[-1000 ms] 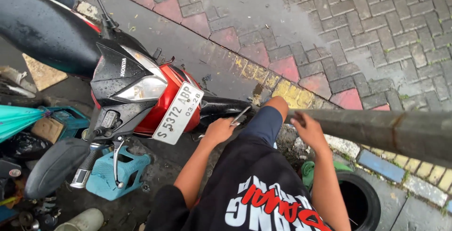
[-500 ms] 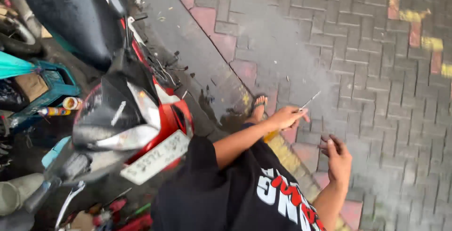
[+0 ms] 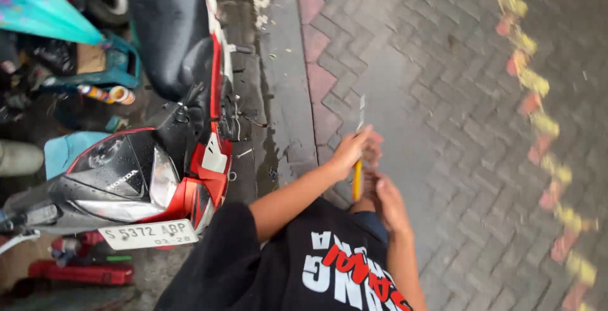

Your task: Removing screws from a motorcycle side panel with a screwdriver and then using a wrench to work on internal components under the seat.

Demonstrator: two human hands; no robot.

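Note:
My left hand (image 3: 350, 151) is closed around a screwdriver (image 3: 358, 181) with a yellow handle. Its thin metal shaft points up and away over the wet paving. My right hand (image 3: 388, 198) sits just below and to the right of the handle's lower end, close against it. Motion blur hides whether it grips anything. Both forearms reach out from my black printed shirt (image 3: 329, 273) at the bottom of the view. A red and black motorcycle (image 3: 158, 171) stands to my left, its front pointing toward me.
A concrete kerb strip (image 3: 285, 95) separates the motorcycle from grey and red brick paving (image 3: 443, 95). A red toolbox (image 3: 82, 272), a light blue container (image 3: 69, 149), a teal crate (image 3: 126, 64) and small cans lie on the ground at the left.
The view has swung, so the motorcycle now sits further left. My left hand has drawn in with the screwdriver, now pointing up, and my right hand has come up beside its handle.

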